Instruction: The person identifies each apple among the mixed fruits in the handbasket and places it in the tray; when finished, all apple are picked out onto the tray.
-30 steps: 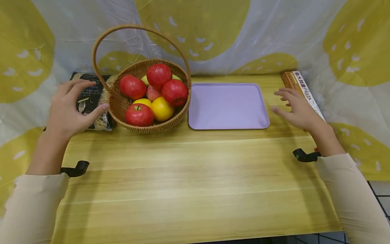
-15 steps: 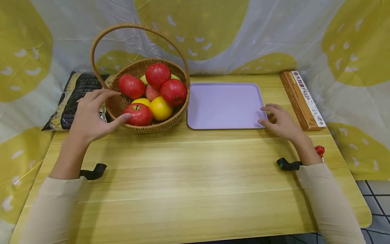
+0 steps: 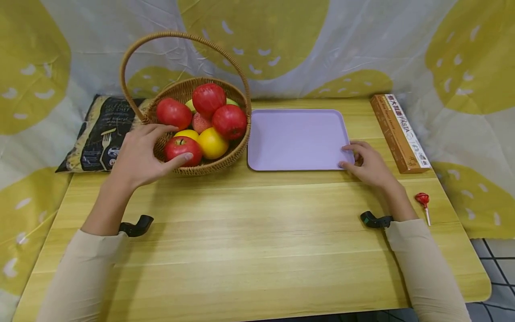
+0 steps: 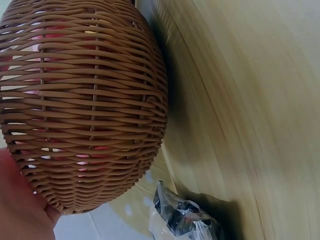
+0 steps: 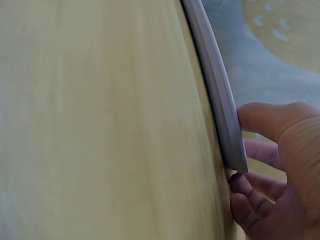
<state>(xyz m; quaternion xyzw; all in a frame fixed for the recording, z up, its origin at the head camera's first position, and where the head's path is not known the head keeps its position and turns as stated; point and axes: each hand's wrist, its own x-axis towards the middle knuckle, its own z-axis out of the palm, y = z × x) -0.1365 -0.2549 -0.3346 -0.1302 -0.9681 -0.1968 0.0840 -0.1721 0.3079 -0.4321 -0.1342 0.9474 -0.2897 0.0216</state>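
Note:
My left hand (image 3: 138, 154) hovers at the left front rim of a wicker basket (image 3: 223, 163), thumb and fingers spread about a red apple (image 3: 179, 147). In the left wrist view the basket's woven side (image 4: 90, 100) hides most of the fruit, and only part of the hand (image 4: 20, 205) shows. Several red apples, yellow fruits and a reddish peach-like fruit (image 3: 201, 123) fill the basket. At the right, my right hand (image 3: 368, 165) pinches the near right corner of a lilac tray (image 3: 297, 141). The right wrist view has the thumb on the tray's rim (image 5: 217, 90), other fingers beneath.
A black pasta bag (image 3: 106, 138) lies left of the basket, partly behind my left hand. An orange-brown pasta box (image 3: 398, 134) lies right of the tray. Nearer the right edge of the wooden table (image 3: 257, 250) is a red lollipop (image 3: 422, 199). A patterned cloth hangs behind.
My left hand has moved right from over the pasta bag to the basket's front apple. My right hand has come left and down from near the pasta box and taken hold of the tray's edge.

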